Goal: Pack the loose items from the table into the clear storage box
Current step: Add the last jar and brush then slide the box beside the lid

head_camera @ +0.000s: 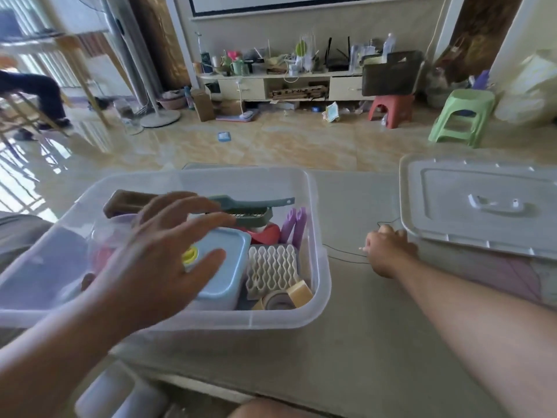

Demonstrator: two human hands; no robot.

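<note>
The clear storage box [316,230] stands on the grey table at the left, holding several items: a light blue lidded container [226,267], a white lattice rack [271,267], purple clips [294,224], a green brush [253,206], tape rolls [286,297] and a brown tray [126,200]. My left hand [168,251] hovers over the box with fingers spread, above the blue container, holding nothing. My right hand [388,248] rests on the table to the right of the box, fingers curled at a thin black wire [343,254] and a small white bit; its grip is unclear.
The box's grey-white lid [482,206] lies at the table's right, over a patterned cloth [506,276]. Beyond the table's far edge are floor tiles, a green stool [461,116], a red stool [391,110] and a cluttered TV cabinet. A seated person's legs show at the far left.
</note>
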